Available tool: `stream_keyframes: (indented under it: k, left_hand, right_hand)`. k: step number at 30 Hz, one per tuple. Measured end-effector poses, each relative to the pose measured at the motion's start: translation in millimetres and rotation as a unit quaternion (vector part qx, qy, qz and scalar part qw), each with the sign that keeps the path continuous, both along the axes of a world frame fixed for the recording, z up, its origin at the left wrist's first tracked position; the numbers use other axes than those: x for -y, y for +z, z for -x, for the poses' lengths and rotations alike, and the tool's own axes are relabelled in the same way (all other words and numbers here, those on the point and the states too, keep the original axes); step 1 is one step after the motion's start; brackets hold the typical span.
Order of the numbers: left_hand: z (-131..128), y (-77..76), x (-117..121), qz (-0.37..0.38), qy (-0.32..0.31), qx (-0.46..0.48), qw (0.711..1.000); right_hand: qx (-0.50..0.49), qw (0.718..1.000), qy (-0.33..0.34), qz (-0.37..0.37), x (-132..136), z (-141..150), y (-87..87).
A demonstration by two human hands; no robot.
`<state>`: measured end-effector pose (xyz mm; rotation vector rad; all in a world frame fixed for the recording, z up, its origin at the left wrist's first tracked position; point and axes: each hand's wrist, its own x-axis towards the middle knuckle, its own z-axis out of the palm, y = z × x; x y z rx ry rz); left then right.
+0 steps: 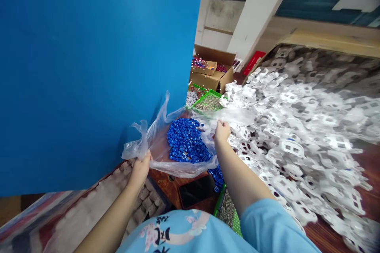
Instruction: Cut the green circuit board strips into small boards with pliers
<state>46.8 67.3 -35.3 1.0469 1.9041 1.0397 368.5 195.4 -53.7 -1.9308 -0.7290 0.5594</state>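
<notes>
Wearing a pale-blue printed T-shirt, nearest the camera. At left, close to a tall blue panel, pinching the near-left edge of a clear plastic bag with the left hand. Holding it open over the bench, around small blue plastic rings, just beyond a black smartphone. Pinching its right edge with the right hand, beside heaped white plastic parts.

Left hand and right hand: fingertips partly lost in folds of clear bag. Blue pieces between grips: fine detail too small to resolve. Beyond right grip, green tray: contents too small to identify. White parts, right of grip: cut by right edge. Blue panel, left: cut by top and left edges.
</notes>
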Motion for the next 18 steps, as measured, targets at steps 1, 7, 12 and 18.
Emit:
stream_keyframes:
  k: [1,7,12,18]
  left_hand:
    - [0,-0.9,0,0.006,0.002,0.009,1.0]
    - [-5,-0.3,-14,0.032,-0.015,0.042,0.999]
    - [-35,30.1,-41,-0.113,-0.149,0.08,0.979]
    - [-83,63.4,-82,-0.135,-0.286,0.147,0.937]
  right_hand:
    - [0.008,1.0,0.004,-0.004,4,2,4.3]
    - [0.055,0.979,0.191,-0.054,12,23,48.7]
    - [0.065,0.916,0.394,-0.028,12,50,91.2]
    - [0.003,0.852,0.524,-0.016,19,90,117.5]
